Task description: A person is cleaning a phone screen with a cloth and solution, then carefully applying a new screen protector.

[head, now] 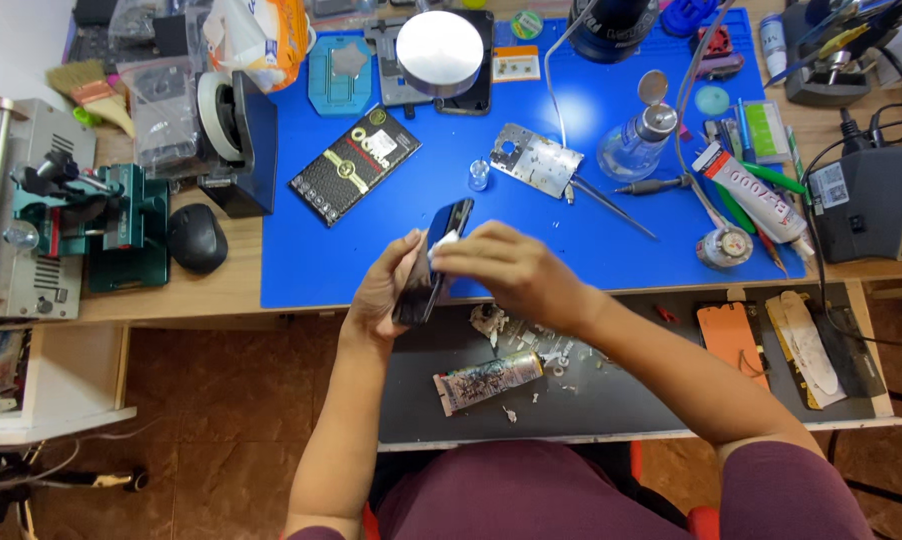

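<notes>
Over the blue mat's near edge: a dark smartphone [433, 262] is held on edge, just above the open drawer [611, 400].
Hidden: most of the phone's lower half is covered by the left hand's fingers; a small white piece under the right fingertips is too small to identify, and whether the phone's screen or back faces up cannot be told.
Left hand [383, 292]: cupped from the left of the phone, fingers wrapped around its lower part, closed on it.
Right hand [506, 272]: comes in from the right of the phone, palm down, fingertips pressed on the white piece against the phone's upper face.
Drawer: below the phone; holds a printed tube [488, 380], white scraps beside it, an orange phone-shaped sheet [733, 340] and pale backing sheets farther right.
Blue mat [301, 270]: beyond the phone; a black patterned box [355, 165], a perforated metal plate [535, 159], a glass dispenser bottle [636, 145].
Cut off: a grey machine at the left frame edge.
</notes>
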